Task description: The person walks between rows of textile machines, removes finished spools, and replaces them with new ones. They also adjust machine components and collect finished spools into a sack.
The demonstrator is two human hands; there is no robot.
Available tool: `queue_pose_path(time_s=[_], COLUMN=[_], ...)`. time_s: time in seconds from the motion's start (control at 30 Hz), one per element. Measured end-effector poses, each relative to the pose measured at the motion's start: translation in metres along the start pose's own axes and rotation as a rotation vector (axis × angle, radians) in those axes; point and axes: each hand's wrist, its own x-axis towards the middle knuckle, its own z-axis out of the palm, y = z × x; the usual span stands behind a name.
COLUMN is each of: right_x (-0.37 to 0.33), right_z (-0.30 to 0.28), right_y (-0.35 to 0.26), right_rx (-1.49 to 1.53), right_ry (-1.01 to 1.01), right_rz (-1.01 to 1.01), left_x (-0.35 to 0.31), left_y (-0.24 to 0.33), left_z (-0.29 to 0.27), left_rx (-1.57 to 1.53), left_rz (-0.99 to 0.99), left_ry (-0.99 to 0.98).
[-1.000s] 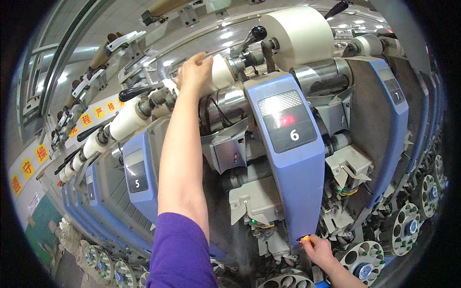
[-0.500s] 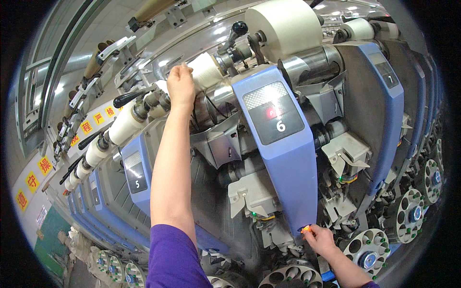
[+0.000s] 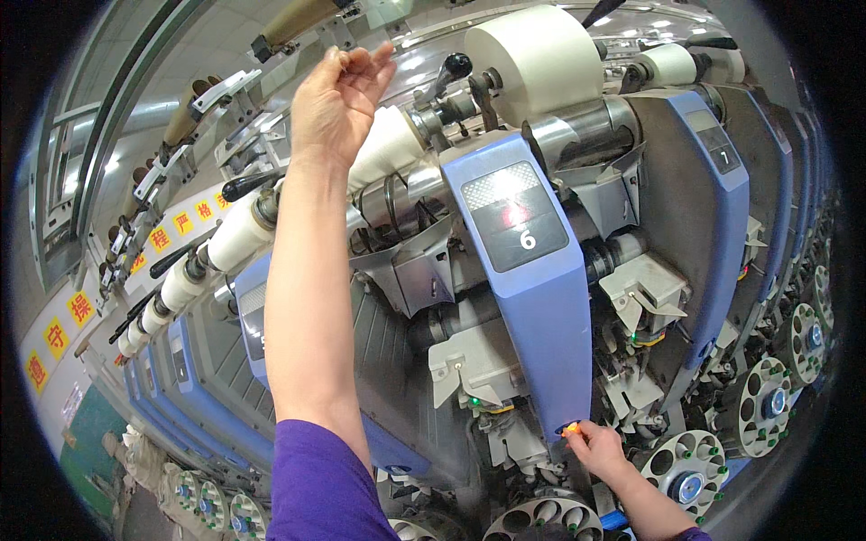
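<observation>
My left hand (image 3: 338, 104) is raised, open, above a white yarn cone (image 3: 386, 140) on the winding machine. Its fingers are apart and slightly curled, and I see nothing held in them. The cone lies against a shiny metal drum (image 3: 428, 194), and a holder arm with a black ball handle (image 3: 458, 65) stands at its right end. Low on the right, the thumb and fingers of my right hand (image 3: 600, 449) pinch a small orange knob (image 3: 570, 429). This knob sits at the bottom tip of a blue machine panel (image 3: 546, 334) with a dark display.
A larger white yarn package (image 3: 537, 63) sits right of the panel. More blue-panelled winding units (image 3: 708, 171) line both sides. Round bobbin magazines (image 3: 690, 487) with green-tipped bobbins stick out along the bottom. Black levers (image 3: 248, 187) and metal brackets project at upper left.
My left hand has lifted up off the yarn cone, and its fingers have spread. The right hand stays at the orange knob.
</observation>
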Motion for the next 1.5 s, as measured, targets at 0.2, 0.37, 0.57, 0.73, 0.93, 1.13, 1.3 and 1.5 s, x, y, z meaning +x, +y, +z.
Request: queue_pose_path(time_s=[0.2,0.37,0.57,0.73,0.93,1.13,1.3,1.5], right_x=[0.001,0.000,-0.004,-0.030,-0.129,-0.268,-0.387,-0.484], right_z=[0.004,0.012,-0.009,-0.035,-0.043,-0.126,-0.234,-0.333], right_y=[0.004,0.000,-0.027,-0.043,-0.014,0.078,0.142,0.179], right_rx=[-0.008,0.251,-0.341,-0.005,0.063,0.015,-0.054,-0.002], right_ry=[0.062,-0.032,0.088,0.149,-0.337,-0.463,-0.424,-0.179], right_rz=[-0.041,0.141,-0.167,-0.228,-0.042,0.348,0.622,0.702], left_x=[-0.044,-0.174,-0.337,-0.462,-0.527,-0.553,-0.598,-0.616], left_y=[0.058,0.099,0.021,-0.075,-0.091,-0.112,-0.180,-0.263], left_z=[0.055,0.077,0.069,0.075,0.139,0.232,0.357,0.490], left_rx=[-0.040,-0.382,0.421,0.712,0.477,0.403,0.140,-0.119], left_rz=[0.152,0.220,-0.626,-1.140,-1.244,-1.148,-1.069,-1.263], left_ry=[-0.416,-0.509,-0.302,-0.916,-0.839,-0.692,-0.726,-1.053])
